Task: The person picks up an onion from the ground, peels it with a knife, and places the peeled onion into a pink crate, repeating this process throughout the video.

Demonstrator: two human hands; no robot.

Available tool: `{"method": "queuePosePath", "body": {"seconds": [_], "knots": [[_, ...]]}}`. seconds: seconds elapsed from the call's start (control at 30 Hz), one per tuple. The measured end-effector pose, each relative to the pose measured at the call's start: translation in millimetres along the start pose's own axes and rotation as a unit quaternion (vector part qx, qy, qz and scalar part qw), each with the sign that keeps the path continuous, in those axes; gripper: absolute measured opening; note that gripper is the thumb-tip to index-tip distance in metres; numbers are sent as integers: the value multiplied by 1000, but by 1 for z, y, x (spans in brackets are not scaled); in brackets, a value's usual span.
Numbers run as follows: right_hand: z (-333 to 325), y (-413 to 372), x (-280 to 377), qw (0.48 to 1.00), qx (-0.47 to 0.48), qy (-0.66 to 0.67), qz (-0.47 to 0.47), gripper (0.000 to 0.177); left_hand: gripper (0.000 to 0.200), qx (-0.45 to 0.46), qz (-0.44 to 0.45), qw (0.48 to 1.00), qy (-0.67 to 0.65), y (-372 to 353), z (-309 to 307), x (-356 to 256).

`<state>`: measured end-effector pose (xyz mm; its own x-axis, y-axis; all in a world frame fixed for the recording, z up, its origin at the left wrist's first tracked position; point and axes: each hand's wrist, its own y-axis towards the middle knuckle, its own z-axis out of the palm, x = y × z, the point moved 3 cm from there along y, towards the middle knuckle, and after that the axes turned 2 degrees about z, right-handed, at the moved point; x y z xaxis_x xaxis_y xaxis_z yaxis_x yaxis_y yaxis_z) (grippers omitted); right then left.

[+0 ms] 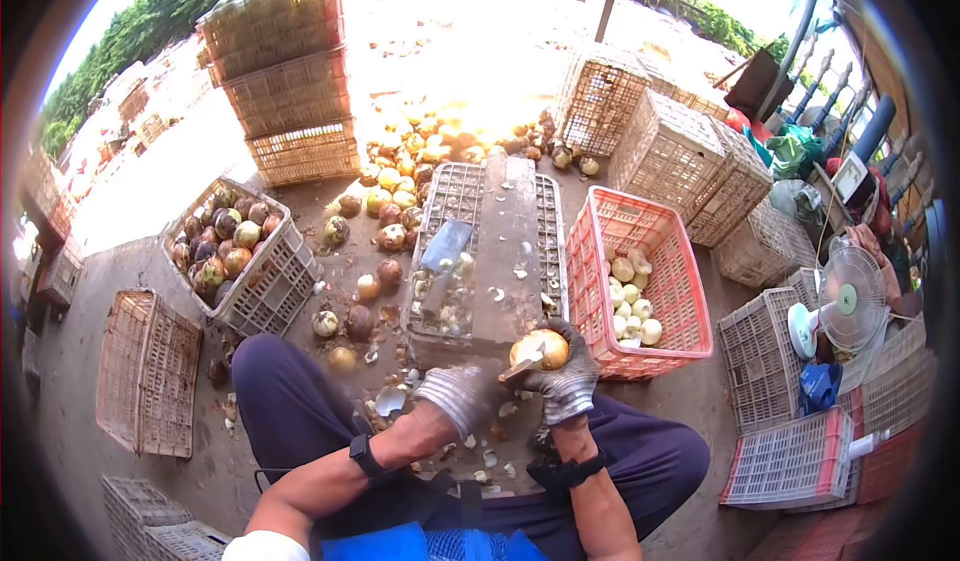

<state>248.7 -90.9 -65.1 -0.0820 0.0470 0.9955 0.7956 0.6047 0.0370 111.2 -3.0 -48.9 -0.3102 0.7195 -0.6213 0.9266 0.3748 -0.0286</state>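
Observation:
My right hand [565, 381], in a dark-palmed striped glove, grips a yellow-brown onion [541, 349] near the front end of a wooden board [508, 231]. Just left of it is my gloved left hand [458, 397], its fingers smeared by motion; whether it holds anything is unclear. A narrow pointed piece, blade or peel, lies against the onion's lower left side. The board rests across an upturned grey crate [548, 221]. On that crate, left of the board, lies a cleaver [446, 245]. To the right, a red crate [645, 356] holds several peeled onions [632, 301].
A crate [275, 291] of unpeeled onions is at left, beside an empty crate [150, 376]. Loose onions [400, 186] and peelings cover the floor ahead. Stacked crates [295, 91] rise at back left, others [670, 146] at right, near a fan [850, 299].

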Motion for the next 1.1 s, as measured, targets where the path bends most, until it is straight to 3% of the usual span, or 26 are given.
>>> {"method": "queuePosePath", "body": {"seconds": [0.1,0.2,0.3,0.33,0.43,0.47,0.5,0.57,0.6,0.7,0.73,0.83,0.97,1.1], "knots": [[0,-6,3,1000,1,5,4,82,27,44,0,998,50,6,16,13],[0,-6,1,993,30,92,71,84,27,140,23,983,116,20,24,27],[-1,-5,1,997,21,63,27,85,26,-26,5,998,56,12,21,45],[-2,-3,-3,998,19,53,25,85,26,28,-40,998,39,13,22,48],[-4,-1,-11,1000,5,25,12,85,25,-33,48,998,-9,0,8,17],[-4,-3,-8,1000,4,12,2,85,25,79,-11,996,36,-2,-11,-8],[-3,-5,-4,1000,6,-1,-8,85,25,49,-4,998,38,-2,-6,-5],[0,-8,-2,994,25,84,59,85,25,-11,7,999,43,1,22,17],[1,-9,-3,987,32,128,91,85,25,28,-1,999,32,9,36,32],[-7,-1,-18,992,45,114,34,86,27,17,22,998,-63,16,39,55],[-7,2,-21,981,58,176,50,86,31,-5,-35,993,-113,11,34,57],[-4,0,-13,962,71,248,90,81,34,-60,37,994,-78,-5,6,16],[2,-11,-5,941,78,301,131,75,34,9,19,1000,-11,-5,5,-1],[0,-11,-13,926,106,335,139,74,32,-95,86,992,14,-1,12,17]]}}
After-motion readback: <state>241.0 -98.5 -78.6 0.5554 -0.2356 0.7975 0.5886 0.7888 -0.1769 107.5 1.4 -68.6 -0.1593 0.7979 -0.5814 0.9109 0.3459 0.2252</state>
